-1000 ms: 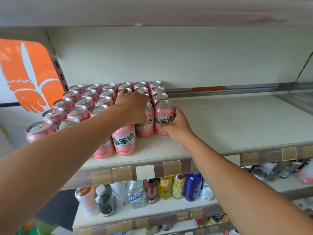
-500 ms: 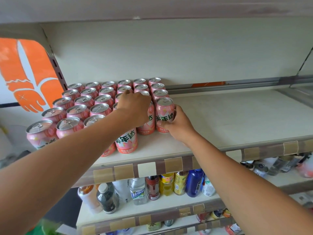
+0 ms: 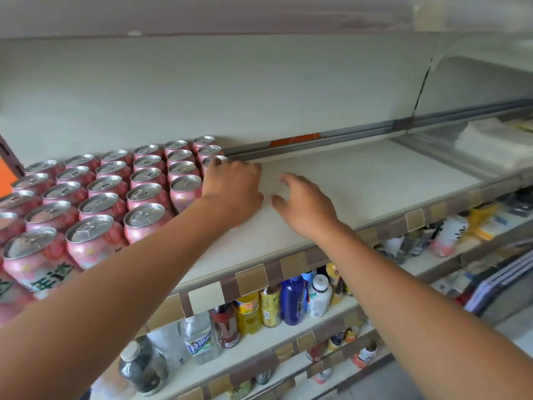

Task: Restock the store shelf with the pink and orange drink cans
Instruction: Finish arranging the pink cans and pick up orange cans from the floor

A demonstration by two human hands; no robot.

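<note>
Pink aluminium drink cans with silver pull-tab lids (image 3: 150,192) stand in tight rows on the left part of the cream store shelf board (image 3: 360,183). The left hand (image 3: 230,187) lies on the rows' right edge; whether it grips a can I cannot tell. The right hand (image 3: 307,207) hovers just beside, fingers spread, empty. This looks like squaring up; the next move calls for more cans, set on the shelf's bare right part.
</note>
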